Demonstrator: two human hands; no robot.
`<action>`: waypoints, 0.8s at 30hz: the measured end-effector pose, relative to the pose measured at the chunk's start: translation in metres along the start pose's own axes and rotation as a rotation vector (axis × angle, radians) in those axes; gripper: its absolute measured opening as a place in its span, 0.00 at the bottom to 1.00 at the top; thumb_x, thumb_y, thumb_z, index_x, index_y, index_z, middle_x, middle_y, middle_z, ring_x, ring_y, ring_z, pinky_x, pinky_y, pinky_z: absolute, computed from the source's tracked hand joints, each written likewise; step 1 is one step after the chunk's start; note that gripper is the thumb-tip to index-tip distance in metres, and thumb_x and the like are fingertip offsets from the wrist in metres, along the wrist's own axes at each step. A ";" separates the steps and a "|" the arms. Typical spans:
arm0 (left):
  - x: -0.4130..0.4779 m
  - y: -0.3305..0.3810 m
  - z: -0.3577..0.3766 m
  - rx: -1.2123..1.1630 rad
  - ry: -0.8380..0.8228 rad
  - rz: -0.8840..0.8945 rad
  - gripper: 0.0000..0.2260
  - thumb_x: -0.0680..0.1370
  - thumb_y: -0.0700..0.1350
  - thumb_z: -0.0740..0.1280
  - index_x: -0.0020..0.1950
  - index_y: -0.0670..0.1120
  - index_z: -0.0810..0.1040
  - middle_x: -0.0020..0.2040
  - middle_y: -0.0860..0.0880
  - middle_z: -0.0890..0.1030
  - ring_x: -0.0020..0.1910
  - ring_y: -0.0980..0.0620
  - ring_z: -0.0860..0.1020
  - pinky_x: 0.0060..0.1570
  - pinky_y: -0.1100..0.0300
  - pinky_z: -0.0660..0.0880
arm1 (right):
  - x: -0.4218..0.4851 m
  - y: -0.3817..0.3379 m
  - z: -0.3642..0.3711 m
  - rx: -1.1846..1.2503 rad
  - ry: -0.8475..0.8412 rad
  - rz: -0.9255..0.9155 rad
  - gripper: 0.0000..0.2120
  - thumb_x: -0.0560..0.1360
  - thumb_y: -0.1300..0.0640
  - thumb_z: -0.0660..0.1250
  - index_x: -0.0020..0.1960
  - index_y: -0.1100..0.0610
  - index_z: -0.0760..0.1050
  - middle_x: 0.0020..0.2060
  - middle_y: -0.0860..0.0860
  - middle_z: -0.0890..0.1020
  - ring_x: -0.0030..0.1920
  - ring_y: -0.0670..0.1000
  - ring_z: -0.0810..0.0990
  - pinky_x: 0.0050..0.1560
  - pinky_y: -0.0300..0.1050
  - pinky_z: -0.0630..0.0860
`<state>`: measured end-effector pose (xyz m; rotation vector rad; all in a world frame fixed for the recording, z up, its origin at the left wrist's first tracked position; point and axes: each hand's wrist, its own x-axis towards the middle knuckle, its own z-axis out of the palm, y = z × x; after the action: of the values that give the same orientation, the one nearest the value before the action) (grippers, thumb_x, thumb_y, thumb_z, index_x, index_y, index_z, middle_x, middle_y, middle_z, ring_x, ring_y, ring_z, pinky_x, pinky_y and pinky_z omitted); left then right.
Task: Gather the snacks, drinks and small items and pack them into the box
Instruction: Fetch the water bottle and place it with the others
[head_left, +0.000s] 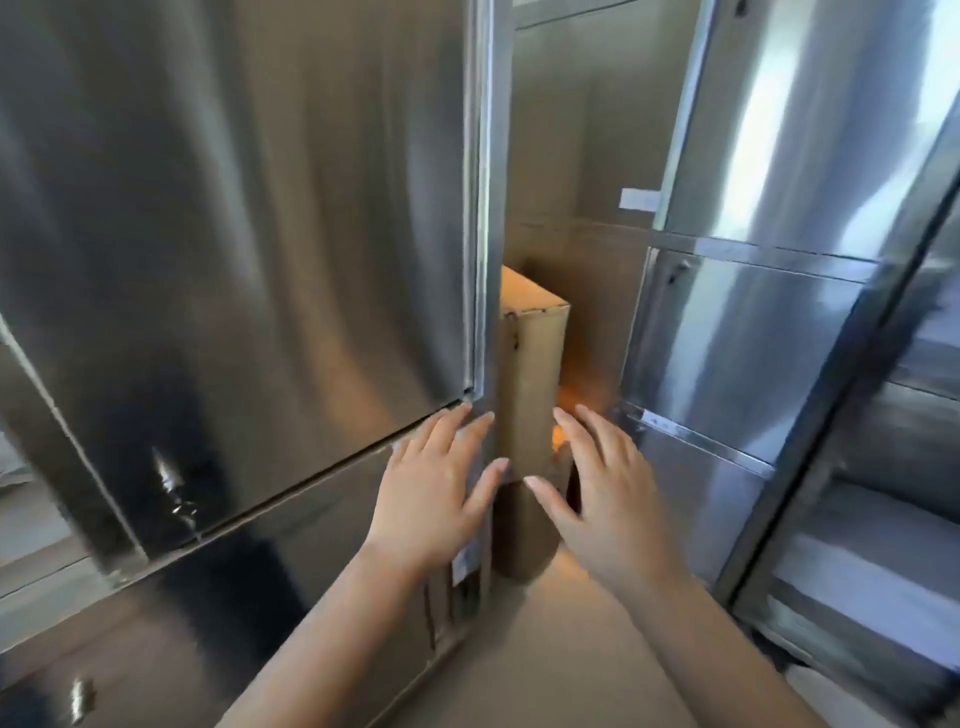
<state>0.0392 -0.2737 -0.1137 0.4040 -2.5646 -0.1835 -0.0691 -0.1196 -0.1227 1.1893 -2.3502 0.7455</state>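
Between steel cabinets (234, 208): tall brown box (534, 364), upright, apparently closed; left hand (431, 499), right hand (608, 493) grips spread.

box (532, 374) upright between fridge (234, 208) and cabinets (753, 338)

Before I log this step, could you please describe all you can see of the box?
The box is brown cardboard, tall and narrow, standing upright on the floor in the gap between steel cabinets. Its top looks closed. The left hand and right hand reach with straight fingers at either side; whether they touch it is unclear.
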 end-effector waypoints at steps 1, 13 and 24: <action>0.014 0.018 0.010 -0.026 -0.018 0.046 0.24 0.80 0.60 0.53 0.73 0.53 0.65 0.74 0.52 0.64 0.72 0.51 0.61 0.70 0.53 0.61 | -0.003 0.019 -0.011 -0.021 0.011 0.059 0.34 0.74 0.32 0.51 0.73 0.52 0.63 0.70 0.52 0.67 0.70 0.53 0.64 0.68 0.49 0.62; 0.151 0.209 0.137 -0.311 -0.098 0.476 0.24 0.79 0.60 0.53 0.71 0.51 0.68 0.72 0.49 0.67 0.70 0.50 0.65 0.65 0.52 0.65 | -0.030 0.211 -0.110 -0.299 0.158 0.536 0.36 0.72 0.32 0.49 0.75 0.49 0.56 0.73 0.48 0.61 0.73 0.47 0.56 0.69 0.43 0.54; 0.293 0.297 0.254 -0.388 -0.213 0.628 0.26 0.79 0.61 0.51 0.76 0.53 0.58 0.76 0.52 0.59 0.74 0.53 0.56 0.70 0.56 0.56 | 0.027 0.377 -0.107 -0.393 0.224 0.699 0.35 0.73 0.32 0.48 0.75 0.49 0.54 0.73 0.46 0.61 0.72 0.47 0.57 0.69 0.46 0.58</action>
<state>-0.4065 -0.0737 -0.1254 -0.5873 -2.6350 -0.4951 -0.3824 0.1169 -0.1286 0.0982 -2.5460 0.5350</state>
